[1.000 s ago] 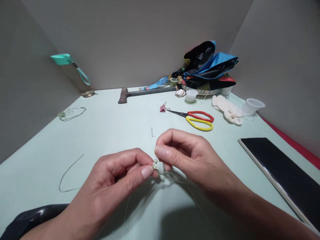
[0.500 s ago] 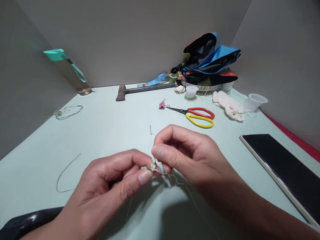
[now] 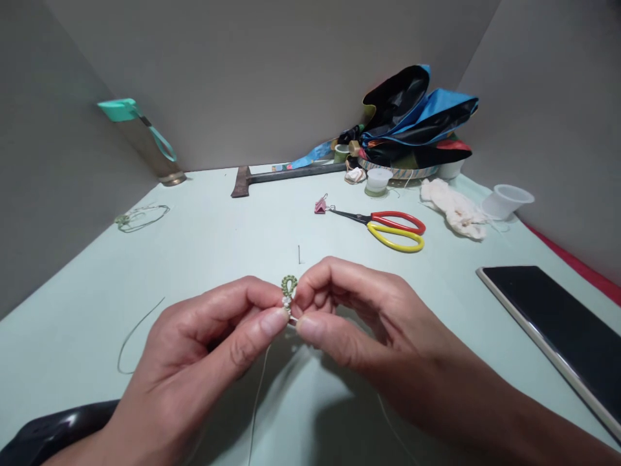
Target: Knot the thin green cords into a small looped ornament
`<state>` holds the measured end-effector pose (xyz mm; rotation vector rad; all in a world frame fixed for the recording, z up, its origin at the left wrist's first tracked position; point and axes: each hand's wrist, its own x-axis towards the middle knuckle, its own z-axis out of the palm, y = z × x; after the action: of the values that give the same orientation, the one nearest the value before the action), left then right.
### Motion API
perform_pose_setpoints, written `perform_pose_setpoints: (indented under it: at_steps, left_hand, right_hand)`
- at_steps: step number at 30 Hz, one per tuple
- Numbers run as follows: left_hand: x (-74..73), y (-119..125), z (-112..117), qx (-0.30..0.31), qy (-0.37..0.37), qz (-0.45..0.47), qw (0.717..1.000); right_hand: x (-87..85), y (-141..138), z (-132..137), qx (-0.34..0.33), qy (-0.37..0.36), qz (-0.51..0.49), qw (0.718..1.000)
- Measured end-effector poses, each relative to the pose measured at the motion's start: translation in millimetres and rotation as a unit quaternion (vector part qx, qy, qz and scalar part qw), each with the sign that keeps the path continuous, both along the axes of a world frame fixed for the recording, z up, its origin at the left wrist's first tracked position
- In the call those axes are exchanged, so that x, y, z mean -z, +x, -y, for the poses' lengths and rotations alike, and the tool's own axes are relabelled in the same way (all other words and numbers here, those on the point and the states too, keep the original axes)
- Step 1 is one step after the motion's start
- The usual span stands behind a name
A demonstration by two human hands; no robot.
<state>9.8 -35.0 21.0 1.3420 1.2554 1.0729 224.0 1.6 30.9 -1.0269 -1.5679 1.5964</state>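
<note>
Between my hands is a small knotted cord piece (image 3: 289, 285), a green loop on top with white knots below it. My left hand (image 3: 218, 343) pinches its lower white part between thumb and forefinger. My right hand (image 3: 359, 317) is closed beside it, thumb and forefinger gripping a white cord (image 3: 292, 318) that leaves the knots on the right. A thin pale cord end (image 3: 259, 395) hangs below the left thumb, and another runs down under the right hand. The curled fingers hide part of the cords.
Red-and-yellow-handled scissors (image 3: 395, 231) lie ahead, by a pink binder clip (image 3: 321, 206) and a nail (image 3: 299, 254). A hammer-like tool (image 3: 291, 173), a bottle (image 3: 140, 142) and a blue-black bag (image 3: 422, 116) stand at the back. A phone (image 3: 553, 343) lies right, a dark cord (image 3: 129, 343) left.
The knotted piece has turned so its green loop now shows upright. My right hand has lowered its thumb and moved from the top of the piece to the white cord at its side.
</note>
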Motion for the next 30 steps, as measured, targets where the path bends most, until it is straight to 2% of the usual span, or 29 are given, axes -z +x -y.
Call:
perform_pose_setpoints:
  at_steps: [8,13,18,23,26,30]
  left_hand:
    - [2.3,-6,-3,0.024,-0.033,0.017,0.999]
    - [-1.4,-3,-3,0.011,-0.056,0.017,0.998]
    - [-9.2,6,-3,-0.032,-0.065,0.015,0.997]
    - [-5.1,0,-3,0.021,-0.092,0.042,0.995]
    - [-3.2,-2,-5,0.021,-0.103,0.056,0.993]
    - [-4.6,2,-7,0.022,-0.077,0.048,0.996]
  right_hand:
    - [-1.5,-3,1,0.023,0.03,0.005,0.999]
    - [-3.4,-2,-1,0.038,0.055,0.0,0.998]
    - [-4.2,-1,-1,0.027,-0.008,-0.015,0.999]
    - [-1.2,-2,-1,0.023,-0.031,-0.02,0.999]
    - [1.0,-4,-1,0.004,-0.047,-0.022,0.999]
    - [3.2,-5,0,-0.015,-0.062,-0.037,0.997]
